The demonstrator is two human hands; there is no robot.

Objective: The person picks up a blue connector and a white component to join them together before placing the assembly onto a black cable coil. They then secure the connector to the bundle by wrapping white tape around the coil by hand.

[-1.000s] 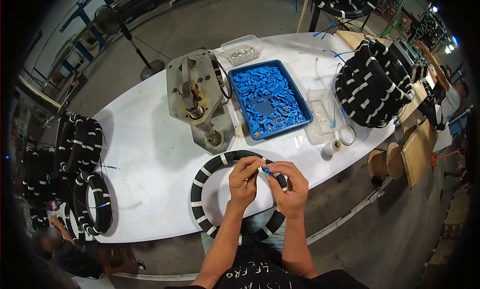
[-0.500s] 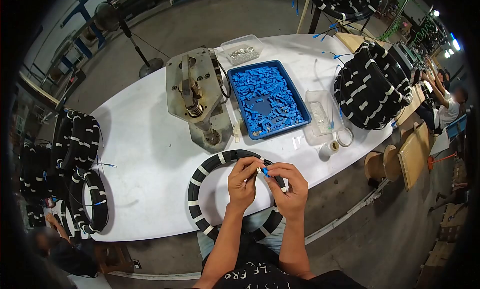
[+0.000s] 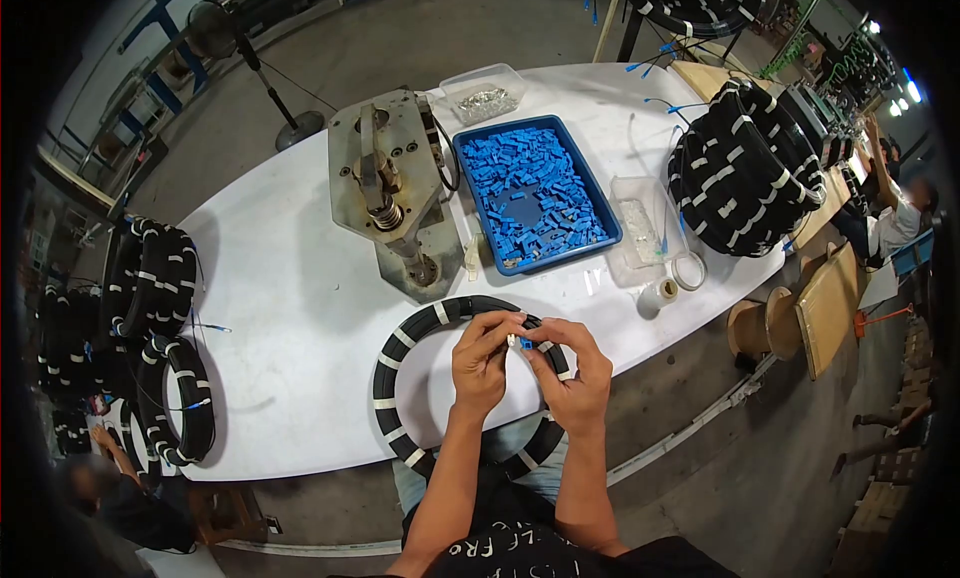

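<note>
Fingers of my left hand (image 3: 482, 366) are pinched on a small white piece (image 3: 513, 340), just left of the blue connector. My right hand (image 3: 574, 376) grips the small blue connector (image 3: 527, 344) between thumb and fingers. Both hands meet above the far right part of a black cable coil (image 3: 387, 383) bound with white tape, which lies at the table's front edge. Fingertips partly hide both small pieces, so whether they touch cannot be made out.
A metal press (image 3: 385, 178) stands behind the coil, beside a blue tray (image 3: 612, 240) of blue connectors. Clear containers (image 3: 484, 96), a small bottle (image 3: 657, 296) and a large coil stack (image 3: 745, 173) are around it. More coils (image 3: 180, 398) lie left; co-workers sit at both sides.
The blue connector has turned slightly in my right fingers and the white piece shows more. Both hands have shifted very slightly left.
</note>
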